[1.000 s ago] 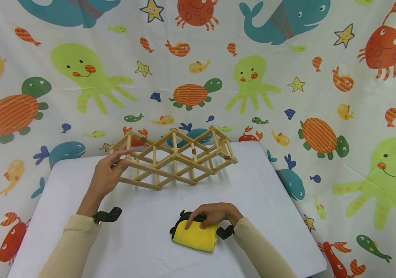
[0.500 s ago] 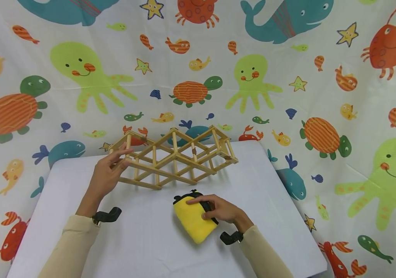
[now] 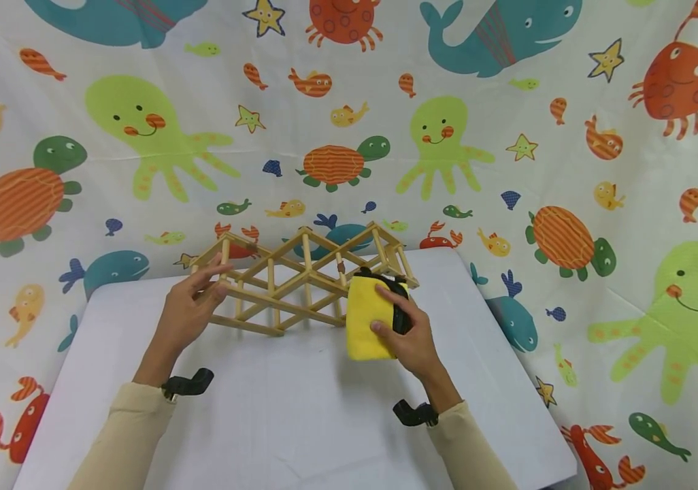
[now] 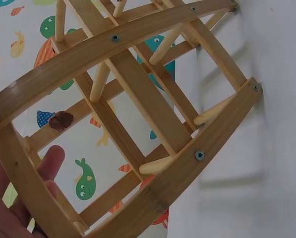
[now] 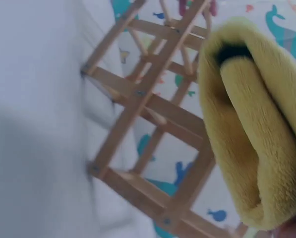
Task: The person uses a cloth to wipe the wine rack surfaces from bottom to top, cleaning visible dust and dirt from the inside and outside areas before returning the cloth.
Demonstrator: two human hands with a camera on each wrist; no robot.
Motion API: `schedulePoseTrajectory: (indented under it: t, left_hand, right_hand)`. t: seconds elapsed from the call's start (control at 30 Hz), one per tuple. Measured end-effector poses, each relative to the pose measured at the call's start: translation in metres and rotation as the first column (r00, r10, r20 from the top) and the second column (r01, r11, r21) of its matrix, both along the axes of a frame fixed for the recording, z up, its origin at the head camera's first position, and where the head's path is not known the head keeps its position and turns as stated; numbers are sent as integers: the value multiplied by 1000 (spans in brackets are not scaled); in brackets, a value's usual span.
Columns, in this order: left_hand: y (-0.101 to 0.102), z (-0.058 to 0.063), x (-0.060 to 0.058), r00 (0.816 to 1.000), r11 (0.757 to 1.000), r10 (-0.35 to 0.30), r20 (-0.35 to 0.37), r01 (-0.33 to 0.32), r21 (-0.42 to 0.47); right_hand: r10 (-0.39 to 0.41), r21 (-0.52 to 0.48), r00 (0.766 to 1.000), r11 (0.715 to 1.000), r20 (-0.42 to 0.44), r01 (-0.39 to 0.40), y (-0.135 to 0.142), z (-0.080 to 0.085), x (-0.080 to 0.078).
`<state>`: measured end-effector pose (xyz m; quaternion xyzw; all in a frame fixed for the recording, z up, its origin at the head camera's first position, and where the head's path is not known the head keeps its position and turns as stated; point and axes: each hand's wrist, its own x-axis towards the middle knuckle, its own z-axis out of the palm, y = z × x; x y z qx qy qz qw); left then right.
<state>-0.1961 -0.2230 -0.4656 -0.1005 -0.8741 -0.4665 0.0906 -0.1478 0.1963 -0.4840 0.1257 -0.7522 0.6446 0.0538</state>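
The rack [image 3: 309,273] stands on the table [image 3: 263,408] before the curtain [image 3: 324,92]; my left hand [image 3: 190,306] grips its left end; my right hand [image 3: 413,339] holds the cloth [image 3: 364,320] before its right.

The head view looks forward and down; both wrist views share the wooden rack [image 3: 309,273], close up.

Cloth [image 3: 366,323] in right hand [image 3: 415,340]: yellow, black trim. Rack [image 3: 309,274] at left hand [image 3: 186,306]: tan, dark brown spot [image 4: 61,120]. Table [image 3: 263,408] below hands: white. Backdrop [image 3: 355,82] beyond them: white, lime octopuses [image 3: 441,122], orange-striped turtles [image 3: 333,164].
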Motion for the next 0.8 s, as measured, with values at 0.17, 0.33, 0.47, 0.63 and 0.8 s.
schedulePoseTrajectory:
  t: [0.17, 0.33, 0.47, 0.63, 0.8]
  left_hand:
    - [0, 0, 0, 1000, 1000, 9, -4, -9, 7]
    - [0, 0, 2, 1000, 1000, 5, -10, -5, 13]
    - [1, 1, 3, 1000, 1000, 14, 10, -14, 5]
    - [2, 2, 3, 1000, 1000, 17, 17, -17, 6]
    - [1, 2, 1, 1000, 1000, 12, 18, -12, 20]
  right_hand:
    - [-160, 26, 980, 986, -114, 164, 1, 14, -15]
    - [-227, 156, 961, 955, -157, 251, 2, 14, -33]
    - [-288, 225, 945, 921, -153, 317, 7, 5, -37]
    - [-371, 238, 913, 884, -171, 403, 11, -5, -36]
    - [-445, 212, 876, 852, -186, 478, 10, -9, -33]
